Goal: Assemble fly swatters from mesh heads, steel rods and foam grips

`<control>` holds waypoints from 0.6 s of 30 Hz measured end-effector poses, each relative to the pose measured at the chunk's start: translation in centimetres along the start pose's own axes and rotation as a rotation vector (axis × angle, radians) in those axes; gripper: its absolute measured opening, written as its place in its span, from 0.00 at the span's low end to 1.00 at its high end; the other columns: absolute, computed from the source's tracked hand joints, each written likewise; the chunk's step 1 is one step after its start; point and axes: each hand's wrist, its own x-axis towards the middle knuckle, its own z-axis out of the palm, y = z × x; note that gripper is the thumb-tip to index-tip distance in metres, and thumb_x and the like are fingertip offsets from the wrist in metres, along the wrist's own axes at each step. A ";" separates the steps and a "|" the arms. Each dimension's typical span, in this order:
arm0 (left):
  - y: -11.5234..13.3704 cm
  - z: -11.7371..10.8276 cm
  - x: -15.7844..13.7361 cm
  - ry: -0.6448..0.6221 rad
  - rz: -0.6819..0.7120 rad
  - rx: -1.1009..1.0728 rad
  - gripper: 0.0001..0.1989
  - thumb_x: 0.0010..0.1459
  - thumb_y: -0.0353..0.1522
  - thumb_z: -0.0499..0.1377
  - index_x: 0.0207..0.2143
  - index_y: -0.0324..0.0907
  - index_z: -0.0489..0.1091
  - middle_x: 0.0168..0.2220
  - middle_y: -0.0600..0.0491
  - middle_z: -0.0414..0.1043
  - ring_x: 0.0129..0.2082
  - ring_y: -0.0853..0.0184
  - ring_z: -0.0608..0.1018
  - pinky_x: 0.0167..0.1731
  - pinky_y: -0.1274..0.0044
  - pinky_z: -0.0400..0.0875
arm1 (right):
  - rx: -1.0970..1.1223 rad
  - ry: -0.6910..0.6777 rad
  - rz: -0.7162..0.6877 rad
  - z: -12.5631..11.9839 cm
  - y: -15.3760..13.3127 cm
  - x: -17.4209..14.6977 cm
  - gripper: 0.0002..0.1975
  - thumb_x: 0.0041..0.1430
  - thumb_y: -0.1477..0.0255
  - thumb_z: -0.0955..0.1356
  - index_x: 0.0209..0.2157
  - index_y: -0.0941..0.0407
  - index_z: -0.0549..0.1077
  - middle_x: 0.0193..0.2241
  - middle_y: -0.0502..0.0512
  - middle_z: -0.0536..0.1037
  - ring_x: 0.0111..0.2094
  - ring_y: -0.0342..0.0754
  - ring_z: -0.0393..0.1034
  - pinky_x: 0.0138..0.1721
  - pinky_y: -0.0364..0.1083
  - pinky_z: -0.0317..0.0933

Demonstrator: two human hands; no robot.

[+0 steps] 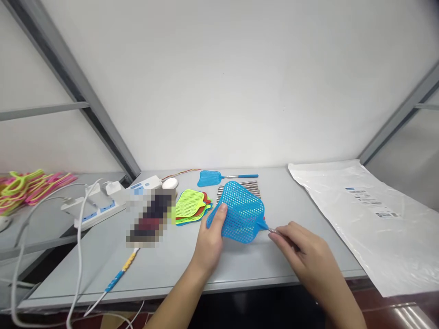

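Observation:
My left hand (211, 235) grips a blue perforated fly swatter head (240, 212) by its left edge, thumb on top. At the head's narrow neck, my right hand (303, 249) pinches a thin metal rod (272, 230), which meets the neck; most of the rod is hidden in my fingers. Yellow-green and a speck of red show through and beside the blue mesh. Just left lies a pile of loose swatter heads (189, 204) in yellow-green, red and blue. Behind the held head, several metal rods (254, 187) lie side by side, partly covered.
A whole blue fly swatter (210, 178) lies at the back near the wall. A blurred dark object (152, 217), a white round thing (170, 183) and power strips (103, 212) with white cables are left. A large white plastic bag (363, 214) overhangs the table's right side.

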 end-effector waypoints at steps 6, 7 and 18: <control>1.3 -3.8 -3.9 0.187 -0.319 0.058 0.26 0.50 0.48 0.64 0.46 0.39 0.72 0.43 0.47 0.77 0.46 0.54 0.76 0.48 0.66 0.69 | -0.078 -0.115 -0.215 1.4 -1.8 -0.2 0.10 0.68 0.68 0.59 0.45 0.50 0.69 0.31 0.51 0.72 0.30 0.45 0.68 0.31 0.44 0.57; 1.8 -5.1 -4.6 0.170 -0.345 0.088 0.26 0.50 0.47 0.64 0.45 0.39 0.72 0.42 0.47 0.77 0.45 0.55 0.76 0.47 0.67 0.70 | -0.107 -0.148 -0.253 1.7 -2.4 -0.1 0.09 0.67 0.66 0.60 0.45 0.50 0.69 0.30 0.50 0.72 0.29 0.46 0.67 0.30 0.44 0.56; 6.4 -9.5 -5.8 -0.069 -0.539 0.140 0.22 0.57 0.49 0.56 0.40 0.38 0.66 0.24 0.48 0.75 0.19 0.63 0.77 0.13 0.80 0.67 | -0.251 -0.310 -0.809 4.5 -6.3 5.5 0.09 0.68 0.72 0.59 0.35 0.54 0.68 0.27 0.49 0.71 0.27 0.45 0.66 0.28 0.46 0.53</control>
